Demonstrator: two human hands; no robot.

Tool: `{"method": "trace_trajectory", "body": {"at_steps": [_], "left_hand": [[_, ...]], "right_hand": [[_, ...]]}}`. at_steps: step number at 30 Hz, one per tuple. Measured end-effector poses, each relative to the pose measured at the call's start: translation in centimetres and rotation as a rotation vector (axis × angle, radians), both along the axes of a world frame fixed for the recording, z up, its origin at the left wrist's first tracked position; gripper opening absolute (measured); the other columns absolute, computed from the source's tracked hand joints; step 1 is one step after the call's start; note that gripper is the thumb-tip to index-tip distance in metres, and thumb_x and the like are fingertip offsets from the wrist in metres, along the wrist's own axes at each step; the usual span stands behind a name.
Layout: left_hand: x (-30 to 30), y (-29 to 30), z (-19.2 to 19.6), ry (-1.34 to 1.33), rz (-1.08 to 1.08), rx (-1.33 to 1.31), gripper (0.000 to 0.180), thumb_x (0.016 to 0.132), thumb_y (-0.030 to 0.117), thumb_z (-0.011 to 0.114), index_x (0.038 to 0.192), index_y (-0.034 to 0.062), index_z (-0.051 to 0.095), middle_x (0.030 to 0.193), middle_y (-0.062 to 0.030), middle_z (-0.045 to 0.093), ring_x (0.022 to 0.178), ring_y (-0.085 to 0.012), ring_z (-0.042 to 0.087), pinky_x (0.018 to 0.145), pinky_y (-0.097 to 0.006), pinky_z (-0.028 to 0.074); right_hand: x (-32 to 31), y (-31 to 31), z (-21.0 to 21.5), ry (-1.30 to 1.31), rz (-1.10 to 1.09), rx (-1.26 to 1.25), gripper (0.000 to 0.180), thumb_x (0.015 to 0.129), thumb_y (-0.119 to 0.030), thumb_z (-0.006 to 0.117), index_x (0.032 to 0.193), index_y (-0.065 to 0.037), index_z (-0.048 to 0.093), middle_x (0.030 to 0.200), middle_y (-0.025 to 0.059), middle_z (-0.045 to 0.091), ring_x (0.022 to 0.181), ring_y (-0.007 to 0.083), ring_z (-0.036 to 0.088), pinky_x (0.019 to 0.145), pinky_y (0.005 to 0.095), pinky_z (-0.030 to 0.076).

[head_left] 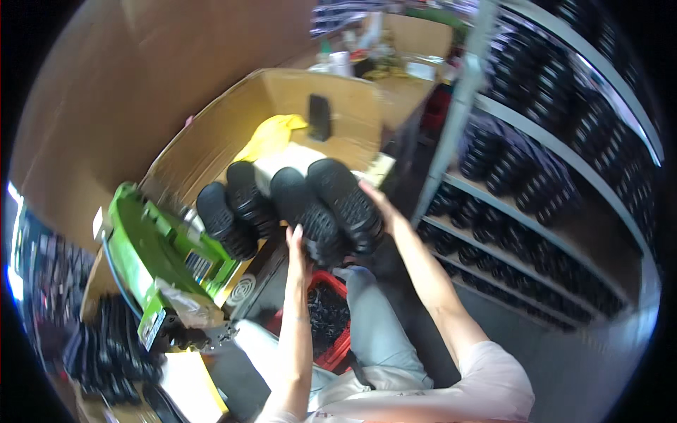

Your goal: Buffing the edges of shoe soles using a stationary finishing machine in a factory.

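While the left hand (297,243) and right hand (379,206) clasp a pair of black shoe soles (326,210) between them above the lap, two more black soles (233,208) rest on the green machine (144,254) before a cardboard box (282,106)

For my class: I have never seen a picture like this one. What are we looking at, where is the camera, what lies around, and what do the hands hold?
There is no robot here: a person works with bare hands. The one picture comes from a wide fisheye camera worn on the person's head, looking down, so straight edges bend. The left hand and the right hand together hold a pair of black shoe soles, tread side up. Two more black soles sit just to the left, on a green machine. Behind stands an open cardboard box with a yellow cloth in it. Below the hands is a red basket of dark parts. On the right, metal shelves carry rows of black soles.
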State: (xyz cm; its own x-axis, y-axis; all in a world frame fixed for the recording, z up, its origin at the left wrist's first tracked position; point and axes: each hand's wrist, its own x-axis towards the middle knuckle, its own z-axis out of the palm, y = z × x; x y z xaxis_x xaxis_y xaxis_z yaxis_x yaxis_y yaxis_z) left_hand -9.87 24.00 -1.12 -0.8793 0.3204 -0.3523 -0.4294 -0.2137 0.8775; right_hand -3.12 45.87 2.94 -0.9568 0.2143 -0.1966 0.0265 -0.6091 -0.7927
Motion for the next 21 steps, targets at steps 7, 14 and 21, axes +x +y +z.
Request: {"method": "trace_trajectory", "body": {"at_steps": [7,14,21], "left_hand": [[14.1,-5.8,-0.9,0.057,-0.443,0.358,0.079,0.084,0.056,0.058,0.145,0.0141,0.034,0.139,-0.0079,0.048,0.127,-0.0270,0.048,0.106,-0.045,0.038],[30.2,5.4,5.8,0.218,-1.063,0.357,0.101,0.077,0.058,0.058,0.154,0.0191,0.007,0.157,-0.0056,0.013,0.144,-0.0245,0.015,0.115,-0.044,0.017],[39.1,23.6,11.8,0.164,-1.397,0.406,0.105,0.083,0.064,0.055,0.152,0.0137,-0.007,0.158,-0.0146,-0.002,0.146,-0.0295,0.002,0.116,-0.045,0.012]], "right_hand": [[20.4,-7.7,-1.7,0.114,-0.347,0.035,0.066,0.097,-0.036,0.049,0.150,-0.008,0.022,0.152,0.0069,0.031,0.136,0.0185,0.034,0.112,0.0346,0.028],[45.6,-7.2,5.1,0.310,-0.901,0.030,0.059,0.098,-0.036,0.046,0.149,-0.012,0.027,0.146,0.0095,0.040,0.130,0.0207,0.044,0.108,0.0375,0.036],[55.8,2.4,10.9,0.420,-1.130,0.026,0.049,0.098,-0.044,0.045,0.125,-0.005,0.059,0.118,0.0086,0.065,0.106,0.0185,0.062,0.093,0.0340,0.050]]}}
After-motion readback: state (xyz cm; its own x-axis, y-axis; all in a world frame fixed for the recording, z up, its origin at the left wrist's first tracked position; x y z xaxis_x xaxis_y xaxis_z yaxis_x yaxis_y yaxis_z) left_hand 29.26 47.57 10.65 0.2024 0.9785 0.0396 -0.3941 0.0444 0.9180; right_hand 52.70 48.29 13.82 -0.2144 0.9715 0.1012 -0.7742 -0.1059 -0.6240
